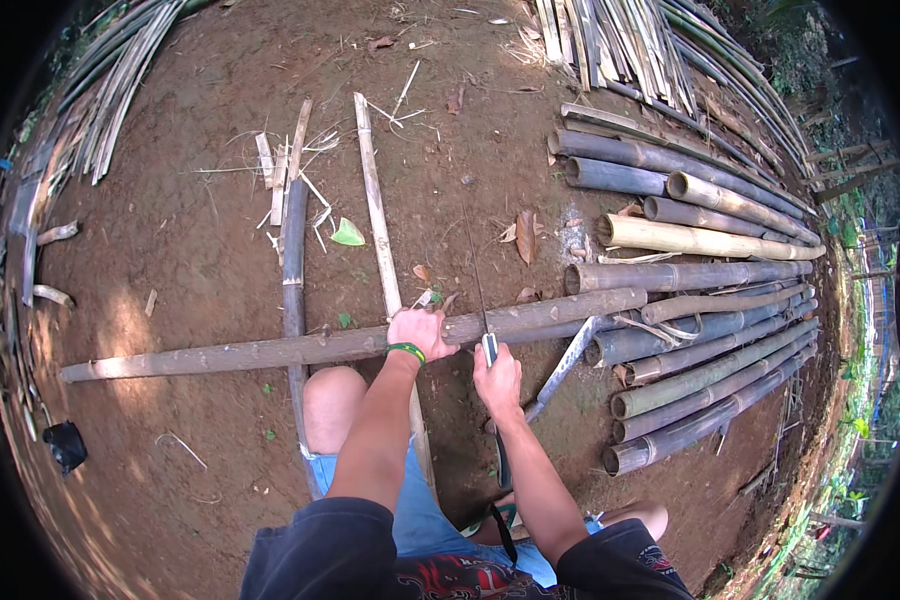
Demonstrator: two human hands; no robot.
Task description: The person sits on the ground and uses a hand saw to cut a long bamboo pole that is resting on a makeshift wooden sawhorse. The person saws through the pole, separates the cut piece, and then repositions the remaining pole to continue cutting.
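A long brown wooden pole (270, 351) lies crosswise in front of me. My left hand (420, 333) is wrapped over it near its middle, a green-and-yellow band on the wrist. Just to the right, my right hand (498, 380) grips the handle of a handsaw (478, 275). Its thin blade crosses the pole and points away from me. Below the right wrist a dark curved piece (502, 462) shows, perhaps the handle's rear end. Under the pole run a dark bamboo pole (294, 240) and a pale split bamboo strip (376, 210). Whether the blade has cut in, I cannot tell.
Several bamboo poles (710, 235) lie side by side at the right. Split bamboo strips (620, 50) are piled at the far right, with another pile (130, 90) far left. A black object (65, 446) sits at the left. My bare knee (335, 410) is close to the pole.
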